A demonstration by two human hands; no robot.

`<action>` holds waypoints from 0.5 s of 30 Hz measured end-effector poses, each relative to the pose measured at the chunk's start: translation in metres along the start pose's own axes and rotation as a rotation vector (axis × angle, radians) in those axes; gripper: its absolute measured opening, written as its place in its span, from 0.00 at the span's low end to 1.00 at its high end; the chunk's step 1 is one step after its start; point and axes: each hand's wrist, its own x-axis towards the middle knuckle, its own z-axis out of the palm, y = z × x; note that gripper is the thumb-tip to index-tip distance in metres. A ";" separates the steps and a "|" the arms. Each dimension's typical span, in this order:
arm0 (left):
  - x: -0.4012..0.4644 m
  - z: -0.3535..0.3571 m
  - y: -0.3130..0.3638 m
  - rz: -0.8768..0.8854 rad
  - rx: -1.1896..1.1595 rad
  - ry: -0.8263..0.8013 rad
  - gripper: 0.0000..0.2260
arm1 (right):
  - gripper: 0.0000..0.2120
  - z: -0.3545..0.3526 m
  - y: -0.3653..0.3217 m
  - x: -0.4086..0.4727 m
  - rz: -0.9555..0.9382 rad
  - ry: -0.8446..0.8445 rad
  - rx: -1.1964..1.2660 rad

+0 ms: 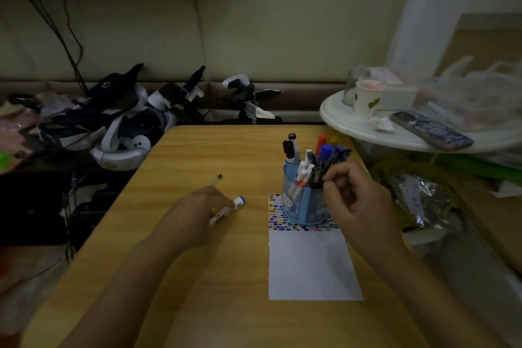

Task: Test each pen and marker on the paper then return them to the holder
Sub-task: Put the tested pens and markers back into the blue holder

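Here, on the yellow wood-grain tabletop [214, 150], a blue round plastic pen holder [303, 206] stands on the far, colour-dotted end of a white sheet of paper [310, 265], packed with pens and markers. The right hand [358, 203] hovers beside the holder, its curled fingertips pinching a dark pen [317, 175] that stands in it. The left hand [195, 212] rests on the tabletop, fingers curled round a white marker with a blue cap [227, 210]. Just beyond it lies a clear thin pen [216, 180]. A round white side table [367, 127] sits to the right.
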 end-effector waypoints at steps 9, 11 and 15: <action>0.002 0.003 0.015 0.048 0.124 -0.133 0.29 | 0.08 0.000 0.001 -0.001 0.008 -0.032 0.008; 0.003 0.003 0.017 0.066 0.114 -0.104 0.26 | 0.09 0.000 0.001 -0.003 -0.002 -0.038 0.006; 0.000 0.003 0.021 0.099 0.013 -0.017 0.19 | 0.10 0.002 -0.001 -0.005 -0.019 -0.057 0.019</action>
